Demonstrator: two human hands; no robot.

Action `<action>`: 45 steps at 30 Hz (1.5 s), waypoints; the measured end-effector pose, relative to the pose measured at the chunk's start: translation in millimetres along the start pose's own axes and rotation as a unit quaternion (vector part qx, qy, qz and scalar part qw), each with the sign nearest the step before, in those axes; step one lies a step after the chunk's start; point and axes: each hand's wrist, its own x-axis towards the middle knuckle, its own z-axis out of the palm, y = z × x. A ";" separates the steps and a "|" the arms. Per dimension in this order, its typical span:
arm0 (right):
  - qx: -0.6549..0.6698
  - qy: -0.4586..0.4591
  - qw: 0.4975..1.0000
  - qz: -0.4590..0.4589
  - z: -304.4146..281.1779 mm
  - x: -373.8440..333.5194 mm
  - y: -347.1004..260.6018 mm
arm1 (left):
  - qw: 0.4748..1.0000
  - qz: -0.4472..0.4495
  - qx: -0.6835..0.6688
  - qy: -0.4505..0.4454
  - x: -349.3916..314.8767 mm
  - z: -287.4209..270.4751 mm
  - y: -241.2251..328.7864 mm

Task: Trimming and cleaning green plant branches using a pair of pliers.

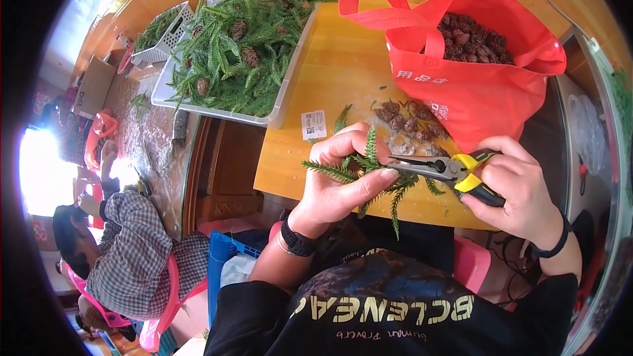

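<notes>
My left hand (339, 178) is closed on a green artificial pine sprig (396, 206), its needled tips sticking out on several sides of the fingers. In my right hand (517, 188) are needle-nose pliers (443, 169) with yellow and black handles. The plier jaws point left and reach the sprig beside my left thumb; what lies between them is too small to make out. Just beyond the pliers, a small pile of brown pine cones (410, 120) rests on the yellow table (316, 82). Beside it lies a small white printed label (314, 124).
A clear plastic bin (280, 111) heaped with pine sprigs and cones stands at the far left of the table. At the far right is a red bag (461, 92) full of pine cones. Further left, a person in a checked shirt (132, 244) sits at another table (155, 158).
</notes>
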 end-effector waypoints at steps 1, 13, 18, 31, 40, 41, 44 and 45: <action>-0.006 -0.001 1.000 -0.003 -0.5 0.6 -0.3 | 1.000 -0.005 0.000 0.005 0.1 0.0 -0.5; -0.002 0.013 1.000 -0.028 5.7 0.1 4.5 | 1.000 -0.013 -0.016 0.015 1.2 1.1 0.0; 0.009 0.017 0.999 -0.032 8.1 -1.3 5.7 | 1.000 -0.006 -0.016 0.010 1.3 1.8 -1.4; -0.015 -0.003 1.000 -0.025 1.8 -1.8 -0.1 | 1.000 -0.028 0.009 0.008 0.6 3.4 0.7; 0.033 -0.019 0.999 -0.007 7.4 -3.0 5.0 | 0.996 -0.060 -0.066 0.015 -0.8 3.5 -2.8; 0.032 -0.019 0.999 -0.007 8.7 -3.6 7.4 | 0.996 -0.060 -0.066 0.014 -0.4 3.8 -2.2; 0.067 -0.021 0.998 -0.005 11.6 -4.7 11.4 | 0.991 -0.095 -0.095 0.004 -1.1 4.4 0.5; 0.067 -0.017 0.998 -0.008 11.8 -4.2 11.4 | 0.990 -0.098 -0.097 -0.015 -1.3 3.3 0.7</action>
